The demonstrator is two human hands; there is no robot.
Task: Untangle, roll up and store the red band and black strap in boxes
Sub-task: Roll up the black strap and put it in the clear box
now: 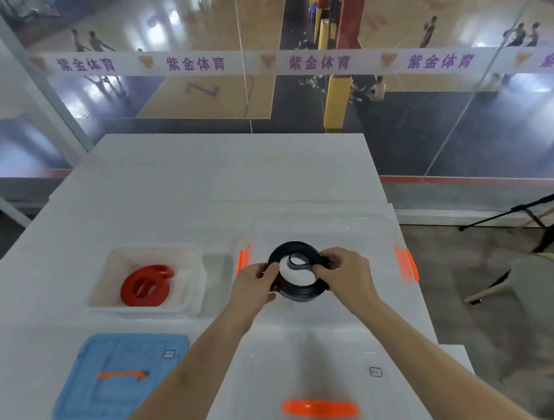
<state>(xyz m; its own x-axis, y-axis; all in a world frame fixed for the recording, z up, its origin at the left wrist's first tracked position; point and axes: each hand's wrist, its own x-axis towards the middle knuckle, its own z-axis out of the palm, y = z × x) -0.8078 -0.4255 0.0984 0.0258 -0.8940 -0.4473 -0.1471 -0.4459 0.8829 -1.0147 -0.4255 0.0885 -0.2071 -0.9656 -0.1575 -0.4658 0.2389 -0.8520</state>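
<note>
A white tabletop (202, 182) is being used as the work surface. Toward its right edge, a large clear plastic box with orange latches (388, 235) is standing open; nothing can be made out in it, though the view inside is being partly blocked by the hands. Its clear lid with an orange handle (311, 363) is lying at the near edge, and a blue plastic lid with an orange handle (117, 382) is lying by the near left corner. A smaller white plastic box (155, 249) is sitting left of the clear one, and the rolled red rubber band (145, 286) is being kept inside it.

The coiled black flat strap (298, 294) is being held just above the clear box. Its left side is being pinched in the grip of the left hand (252, 286) and its right side in the grip of the right hand (344, 270).

The inner end is curling loose inside the ring, so the coil is likely being kept together by finger pressure alone. If it is being let go unevenly, the turns could spring open and tangle again, or spill over the box wall.
</note>
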